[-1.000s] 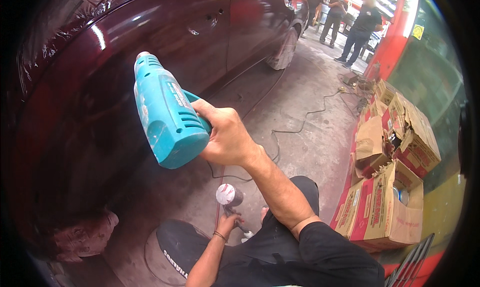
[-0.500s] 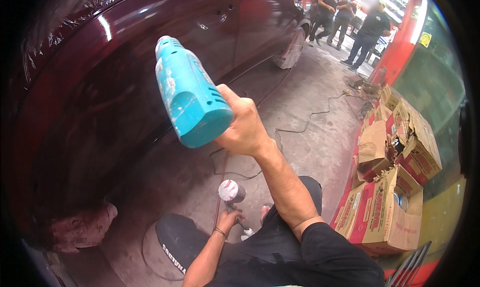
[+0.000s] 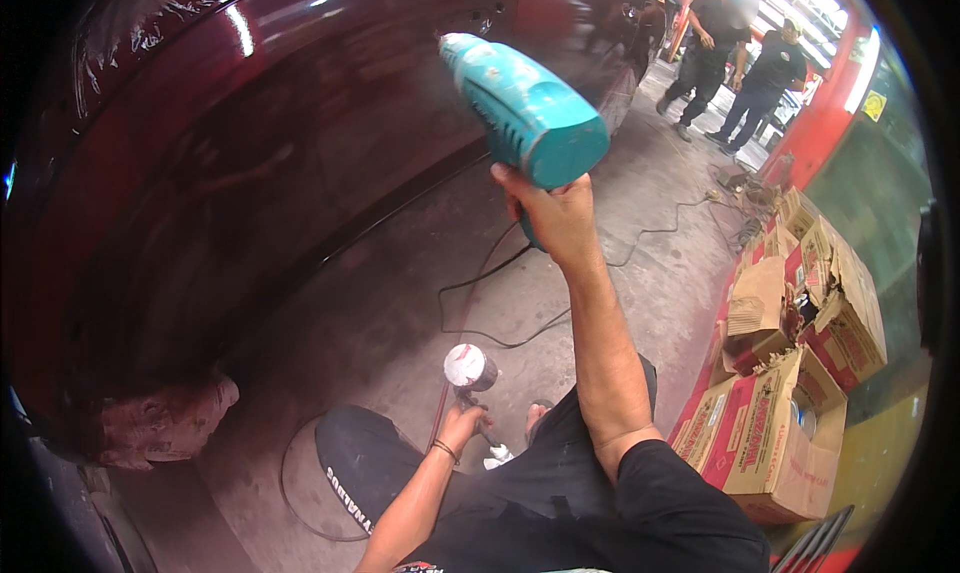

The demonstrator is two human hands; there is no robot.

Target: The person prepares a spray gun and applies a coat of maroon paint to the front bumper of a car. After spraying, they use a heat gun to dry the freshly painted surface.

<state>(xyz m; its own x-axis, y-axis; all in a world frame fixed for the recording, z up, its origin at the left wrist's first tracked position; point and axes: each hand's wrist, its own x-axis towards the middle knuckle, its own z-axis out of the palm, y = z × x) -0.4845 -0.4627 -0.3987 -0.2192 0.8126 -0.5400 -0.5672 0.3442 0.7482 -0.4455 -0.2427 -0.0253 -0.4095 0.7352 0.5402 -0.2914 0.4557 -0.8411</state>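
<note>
My right hand (image 3: 557,211) is wrapped round the handle of a teal heat gun (image 3: 530,108), held up at arm's length beside the car. Its nozzle points up and left toward the glossy dark maroon car side (image 3: 340,123), apart from the panel as far as I can tell. Low between my knees, my left hand (image 3: 462,425) grips a spray gun (image 3: 478,369). A round cup with a pale, red-smeared lid tops the spray gun; my fingers hide part of its body.
A black power cord (image 3: 470,331) and a reddish hose (image 3: 441,398) trail over the concrete floor. Torn cardboard boxes (image 3: 760,433) line the right side. Masking covers a wheel (image 3: 170,420) at lower left. Two people (image 3: 765,73) stand at the back right, near a red post (image 3: 820,103).
My right hand has swung the heat gun to the right and farther up, and turned it more to the left. My left hand keeps the spray gun low. The people behind have shifted.
</note>
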